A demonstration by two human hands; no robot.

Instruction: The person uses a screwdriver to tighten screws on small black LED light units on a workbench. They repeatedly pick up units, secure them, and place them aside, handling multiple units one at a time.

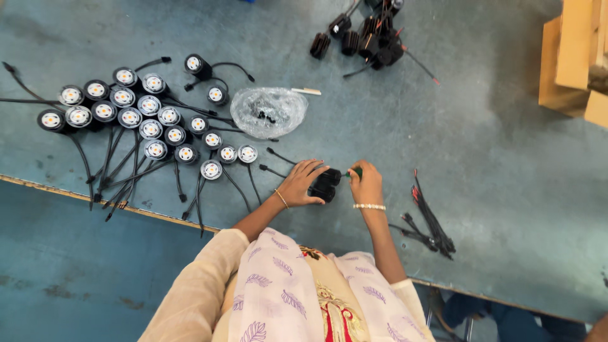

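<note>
My left hand (301, 183) grips a small black round lamp body (326, 184) on the blue-grey table (481, 145). My right hand (366, 185) holds a green-handled screwdriver (354, 172), its tip against the lamp body. Both hands sit near the table's front edge, close together. A thin bracelet is on each wrist.
Several finished black lamps with white faces and black leads (136, 117) are grouped at the left. A clear plastic bag of small parts (268, 111) lies behind the hands. More black lamp bodies (367, 38) are piled far back. Loose black cables (430, 225) lie right; cardboard boxes (576, 57) stand far right.
</note>
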